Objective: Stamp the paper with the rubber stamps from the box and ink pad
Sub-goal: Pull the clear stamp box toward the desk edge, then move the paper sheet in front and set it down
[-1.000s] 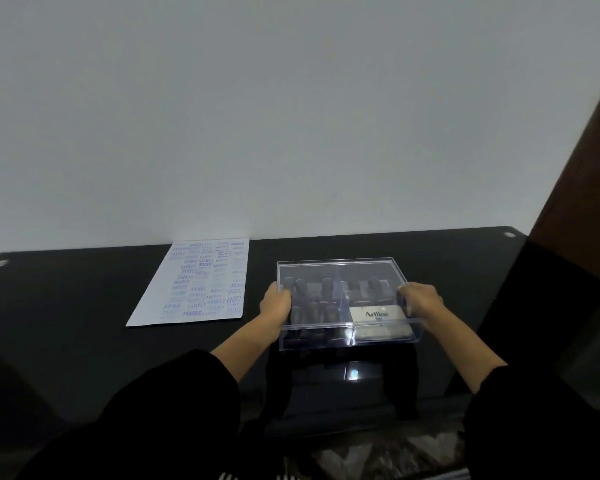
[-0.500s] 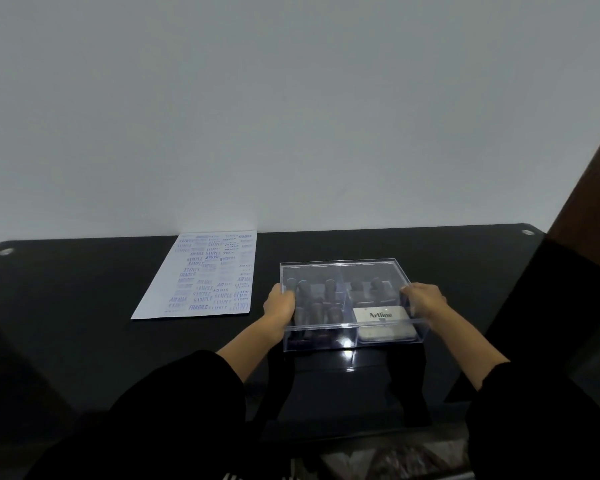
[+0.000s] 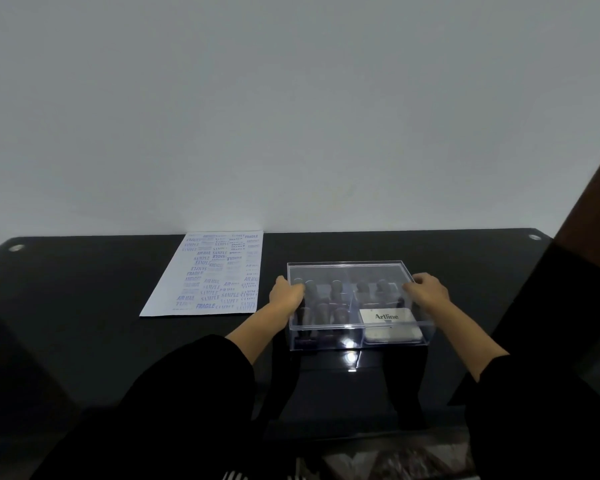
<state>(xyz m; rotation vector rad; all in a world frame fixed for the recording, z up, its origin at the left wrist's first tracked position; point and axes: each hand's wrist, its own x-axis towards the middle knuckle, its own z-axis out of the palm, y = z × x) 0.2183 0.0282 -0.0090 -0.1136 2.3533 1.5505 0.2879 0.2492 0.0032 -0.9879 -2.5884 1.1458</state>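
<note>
A clear plastic box (image 3: 350, 271) with its lid on stands on the black glass table (image 3: 84, 306). Inside it, several dark-handled rubber stamps (image 3: 326, 299) fill the left part, and an ink pad (image 3: 388, 318) labelled Artline lies at the front right. My left hand (image 3: 286, 294) grips the box's left side and my right hand (image 3: 428, 291) grips its right side, fingers curled over the lid's edges. Left of the box lies a white paper (image 3: 219, 271) covered with blue stamp prints.
A pale wall rises right behind the table's far edge. A dark brown panel (image 3: 589, 209) stands at the right. Metal fittings (image 3: 16, 248) mark the table's far corners. The glossy top reflects my arms below the box.
The view has shifted slightly. Both hands stay on the sides of the box, which sits in the same place beside the paper.
</note>
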